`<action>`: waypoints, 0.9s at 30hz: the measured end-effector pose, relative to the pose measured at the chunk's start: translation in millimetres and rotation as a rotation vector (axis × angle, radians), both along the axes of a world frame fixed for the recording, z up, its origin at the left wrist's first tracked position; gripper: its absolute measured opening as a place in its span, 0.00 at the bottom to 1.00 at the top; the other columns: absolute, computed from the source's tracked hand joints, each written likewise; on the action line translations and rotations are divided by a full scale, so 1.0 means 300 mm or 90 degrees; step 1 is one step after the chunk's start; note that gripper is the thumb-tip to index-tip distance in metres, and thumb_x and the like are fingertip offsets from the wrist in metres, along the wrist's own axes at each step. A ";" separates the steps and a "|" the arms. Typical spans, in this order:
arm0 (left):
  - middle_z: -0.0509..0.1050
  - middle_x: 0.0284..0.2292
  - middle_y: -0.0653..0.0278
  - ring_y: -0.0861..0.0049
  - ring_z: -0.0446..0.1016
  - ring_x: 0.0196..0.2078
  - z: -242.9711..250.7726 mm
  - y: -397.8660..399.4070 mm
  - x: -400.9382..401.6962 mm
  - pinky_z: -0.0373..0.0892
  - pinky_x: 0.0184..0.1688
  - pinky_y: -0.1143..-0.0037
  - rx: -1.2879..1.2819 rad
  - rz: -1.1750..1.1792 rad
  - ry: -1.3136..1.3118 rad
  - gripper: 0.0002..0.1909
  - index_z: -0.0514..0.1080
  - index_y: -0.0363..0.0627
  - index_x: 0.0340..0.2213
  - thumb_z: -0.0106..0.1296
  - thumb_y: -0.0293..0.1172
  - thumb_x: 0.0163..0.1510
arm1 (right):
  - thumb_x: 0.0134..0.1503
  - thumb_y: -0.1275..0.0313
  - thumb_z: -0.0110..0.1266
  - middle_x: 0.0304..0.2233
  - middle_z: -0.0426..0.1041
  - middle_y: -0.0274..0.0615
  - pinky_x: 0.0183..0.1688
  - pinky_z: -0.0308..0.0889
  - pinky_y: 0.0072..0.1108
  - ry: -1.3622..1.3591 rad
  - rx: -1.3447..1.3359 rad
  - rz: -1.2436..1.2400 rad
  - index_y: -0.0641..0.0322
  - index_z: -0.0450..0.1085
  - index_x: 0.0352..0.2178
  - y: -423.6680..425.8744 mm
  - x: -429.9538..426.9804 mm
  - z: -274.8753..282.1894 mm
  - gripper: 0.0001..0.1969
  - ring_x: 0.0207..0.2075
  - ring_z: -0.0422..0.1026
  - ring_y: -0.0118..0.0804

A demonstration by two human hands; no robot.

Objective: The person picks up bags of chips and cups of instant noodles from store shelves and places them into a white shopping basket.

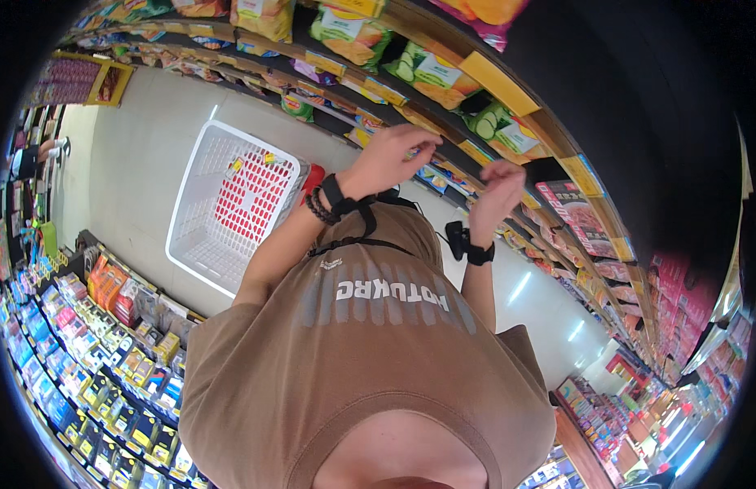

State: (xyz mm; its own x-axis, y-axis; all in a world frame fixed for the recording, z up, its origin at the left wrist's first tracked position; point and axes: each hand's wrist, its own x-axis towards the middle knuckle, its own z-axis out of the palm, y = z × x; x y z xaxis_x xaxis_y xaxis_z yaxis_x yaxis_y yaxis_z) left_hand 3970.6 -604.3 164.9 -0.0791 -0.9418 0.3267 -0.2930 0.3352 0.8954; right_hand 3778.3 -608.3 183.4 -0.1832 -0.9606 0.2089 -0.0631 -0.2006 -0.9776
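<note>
My left hand [393, 156] is raised in front of the snack shelves, its fingers curled and a gap between thumb and fingertips. Coloured packaging shows through that gap; I see nothing held. To its right, my right hand [499, 189] is raised, slightly blurred, fingers bent and nothing visible in it. Both wrists wear black straps, and a small black device [456, 240] sits at the right wrist. Beyond the hands are green bags of potato chips [442, 76] on a shelf. A white plastic shopping basket [187, 183], with red showing through its perforated bottom, stands left of my left forearm.
Shelves with yellow price strips [499, 82] curve across the top and right. Lower left is a rack of small packaged goods [118, 409]. A person [32, 160] stands at the far left. Pale floor [136, 147] surrounds the basket. A red boxed product [576, 217] is on the right shelf.
</note>
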 end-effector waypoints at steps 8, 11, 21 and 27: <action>0.75 0.33 0.55 0.61 0.75 0.35 0.081 0.218 0.165 0.70 0.38 0.70 0.045 0.056 -0.003 0.15 0.71 0.36 0.39 0.56 0.28 0.49 | 0.66 0.64 0.26 0.51 0.64 0.43 0.54 0.57 0.25 0.161 0.006 0.400 0.68 0.63 0.49 0.078 0.290 0.019 0.22 0.52 0.62 0.37; 0.75 0.33 0.55 0.61 0.75 0.35 0.076 0.285 0.209 0.70 0.38 0.71 0.044 0.076 0.010 0.15 0.71 0.36 0.39 0.56 0.27 0.49 | 0.66 0.63 0.25 0.54 0.63 0.43 0.56 0.55 0.25 0.011 0.203 0.520 0.68 0.63 0.50 0.114 0.363 0.040 0.23 0.55 0.61 0.37; 0.76 0.28 0.59 0.69 0.75 0.29 0.058 0.533 0.299 0.69 0.32 0.75 0.117 0.194 0.152 0.06 0.74 0.37 0.32 0.54 0.26 0.51 | 0.66 0.65 0.28 0.46 0.69 0.44 0.52 0.61 0.22 -0.086 0.326 0.616 0.70 0.65 0.46 0.276 0.482 0.033 0.21 0.46 0.68 0.33; 0.75 0.27 0.56 0.63 0.75 0.30 0.130 0.662 0.249 0.69 0.33 0.73 0.104 0.175 0.103 0.05 0.73 0.37 0.30 0.52 0.27 0.52 | 0.63 0.74 0.38 0.46 0.69 0.47 0.49 0.63 0.24 -0.093 0.220 0.732 0.71 0.68 0.40 0.350 0.395 0.079 0.13 0.46 0.68 0.34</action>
State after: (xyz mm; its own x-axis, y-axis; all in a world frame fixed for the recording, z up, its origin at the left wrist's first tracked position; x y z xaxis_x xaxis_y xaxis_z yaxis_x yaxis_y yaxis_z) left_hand 4045.4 -405.8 204.0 0.2252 -0.9613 0.1584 -0.2030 0.1127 0.9727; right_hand 3896.8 -503.4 207.0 0.8147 -0.5783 -0.0424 0.0964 0.2071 -0.9736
